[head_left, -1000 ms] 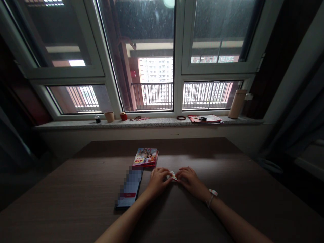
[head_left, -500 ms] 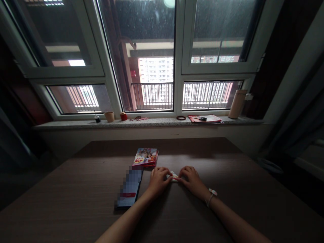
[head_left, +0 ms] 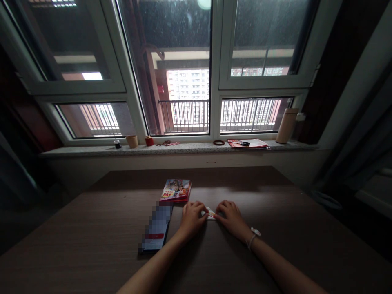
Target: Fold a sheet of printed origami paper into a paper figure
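Note:
Both my hands rest on the dark wooden table (head_left: 275, 228) and pinch a small folded piece of white paper (head_left: 210, 213) between them. My left hand (head_left: 191, 218) has its fingers curled onto the paper's left end. My right hand (head_left: 231, 216), with a bracelet at the wrist, presses its fingertips on the right end. Most of the paper is hidden under the fingers.
A long dark flat object (head_left: 157, 228) lies just left of my left hand. A red printed booklet (head_left: 176, 190) lies beyond it. On the windowsill (head_left: 190, 148) stand small cups, a red pot, a bangle, red papers and a tall beige flask (head_left: 286, 125).
My right hand has shifted a little to the right and back along the paper. My left hand has hardly moved.

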Available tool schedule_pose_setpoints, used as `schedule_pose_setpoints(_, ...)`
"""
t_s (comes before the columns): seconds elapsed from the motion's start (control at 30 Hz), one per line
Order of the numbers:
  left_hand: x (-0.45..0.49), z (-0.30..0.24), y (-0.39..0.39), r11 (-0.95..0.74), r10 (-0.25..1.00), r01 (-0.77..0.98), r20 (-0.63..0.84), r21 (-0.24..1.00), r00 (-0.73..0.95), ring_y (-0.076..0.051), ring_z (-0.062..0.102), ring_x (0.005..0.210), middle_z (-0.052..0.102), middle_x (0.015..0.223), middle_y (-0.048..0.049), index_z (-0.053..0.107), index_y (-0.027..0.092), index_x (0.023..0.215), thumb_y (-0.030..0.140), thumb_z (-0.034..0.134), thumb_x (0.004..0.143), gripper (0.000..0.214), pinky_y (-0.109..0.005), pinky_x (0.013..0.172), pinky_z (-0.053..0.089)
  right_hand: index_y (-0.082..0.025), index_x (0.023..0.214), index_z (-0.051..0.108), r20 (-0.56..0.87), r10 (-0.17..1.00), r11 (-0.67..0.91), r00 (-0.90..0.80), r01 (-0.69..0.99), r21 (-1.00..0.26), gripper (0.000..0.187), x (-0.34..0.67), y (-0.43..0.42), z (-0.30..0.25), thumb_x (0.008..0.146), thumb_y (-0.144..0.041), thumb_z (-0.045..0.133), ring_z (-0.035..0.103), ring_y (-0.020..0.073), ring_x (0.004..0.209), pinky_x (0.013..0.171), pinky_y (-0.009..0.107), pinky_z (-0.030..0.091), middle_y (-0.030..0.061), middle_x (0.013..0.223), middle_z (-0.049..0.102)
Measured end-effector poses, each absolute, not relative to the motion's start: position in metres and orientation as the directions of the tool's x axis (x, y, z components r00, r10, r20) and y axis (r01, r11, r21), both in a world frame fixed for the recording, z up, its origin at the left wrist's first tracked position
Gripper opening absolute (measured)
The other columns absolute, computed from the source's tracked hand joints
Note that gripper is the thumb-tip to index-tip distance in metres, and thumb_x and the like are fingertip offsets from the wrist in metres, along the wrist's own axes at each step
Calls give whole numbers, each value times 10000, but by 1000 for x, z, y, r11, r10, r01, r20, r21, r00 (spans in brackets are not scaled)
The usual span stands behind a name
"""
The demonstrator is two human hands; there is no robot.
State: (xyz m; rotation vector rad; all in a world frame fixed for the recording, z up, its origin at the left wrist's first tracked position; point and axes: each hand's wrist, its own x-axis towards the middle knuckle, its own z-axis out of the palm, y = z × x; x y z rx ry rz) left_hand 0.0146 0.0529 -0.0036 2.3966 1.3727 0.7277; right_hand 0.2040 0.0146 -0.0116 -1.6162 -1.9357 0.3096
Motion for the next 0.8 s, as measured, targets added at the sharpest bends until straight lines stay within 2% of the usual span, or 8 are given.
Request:
schedule_pose_setpoints(0.2, 16, -3, 53, -494, 869, 735, 275, 464, 411, -219, 494, 1022, 668, 1050, 20, 691, 281, 869, 322, 599, 834, 107, -374, 927, 322, -251, 891, 646, 307, 948, 231, -81, 839, -492, 128, 202, 12, -10, 872, -362, 586, 488, 216, 1025, 965, 361, 349, 26, 1009, 596)
schedule_pose_setpoints(0.47, 17, -4, 53, -498, 867, 734, 287, 462, 408, -219, 498, 1011, 669, 1046, 16, 689, 275, 853, 316, 588, 836, 110, -370, 918, 336, -268, 889, 651, 336, 939, 227, -72, 864, -450, 214, 197, 10, -7, 890, -455, 546, 492, 221, 1017, 967, 381, 344, 30, 1010, 601)
schedule_pose_setpoints(0.8, 18, -3, 53, -480, 877, 742, 281, 469, 389, -226, 510, 1015, 676, 1046, 15, 702, 282, 851, 315, 588, 832, 120, -384, 924, 335, -287, 906, 649, 312, 948, 194, -56, 881, -431, 157, 196, 14, -12, 869, -427, 588, 478, 228, 1032, 971, 385, 334, 22, 1025, 590)
